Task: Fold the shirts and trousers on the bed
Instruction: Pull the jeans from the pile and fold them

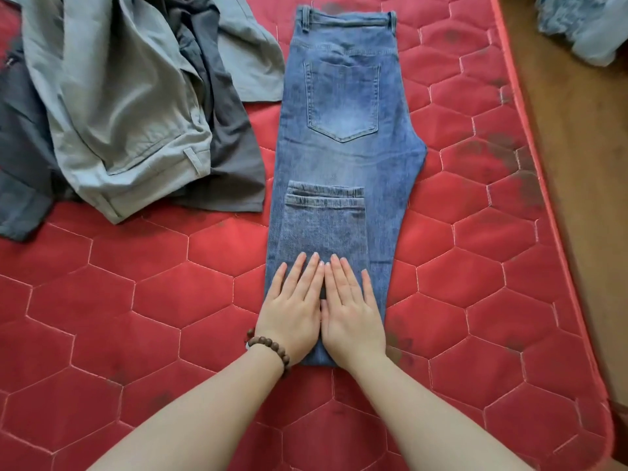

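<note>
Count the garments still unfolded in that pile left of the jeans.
3 visible: light grey trousers on top, a dark grey garment beneath, and a darker one at the left edge. More may be hidden underneath.

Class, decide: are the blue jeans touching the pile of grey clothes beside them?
Touching. The head view shows a light grey garment from the pile lying against the left edge of the blue jeans near the waistband.

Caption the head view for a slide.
Both hands, left and right, press flat on the folded jeans on a red mattress.
</note>
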`<state>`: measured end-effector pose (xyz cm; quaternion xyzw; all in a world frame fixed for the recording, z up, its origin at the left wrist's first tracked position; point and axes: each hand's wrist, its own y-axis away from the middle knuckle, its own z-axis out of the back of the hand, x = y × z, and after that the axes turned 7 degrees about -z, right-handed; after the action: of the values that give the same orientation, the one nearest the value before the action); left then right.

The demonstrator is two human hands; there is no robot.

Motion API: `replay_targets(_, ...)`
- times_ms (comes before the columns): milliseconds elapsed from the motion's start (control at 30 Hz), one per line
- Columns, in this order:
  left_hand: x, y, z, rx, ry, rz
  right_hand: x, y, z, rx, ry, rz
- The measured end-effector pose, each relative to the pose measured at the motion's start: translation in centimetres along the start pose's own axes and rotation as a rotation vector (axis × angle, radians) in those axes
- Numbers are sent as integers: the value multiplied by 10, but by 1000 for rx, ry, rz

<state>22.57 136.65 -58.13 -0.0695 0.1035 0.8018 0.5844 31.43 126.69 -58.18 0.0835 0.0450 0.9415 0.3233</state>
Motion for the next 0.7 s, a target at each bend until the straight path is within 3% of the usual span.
replay_targets(167,-1,2,5,-1,49,115,0,0,2,6,-5,-93)
replay_targets(300,14,7,5,-11,114,72,-3,-1,4,29,-6,-222)
replay_targets(433,36,13,17,82,0,-61,-18,0,9,43,43,-131)
replay_targets(533,24,12,27,30,7,-6,-16,6,19,-24,100,-64)
replay_targets(700,-5,32,9,-16,46,-146,14,25,2,-55,31,83)
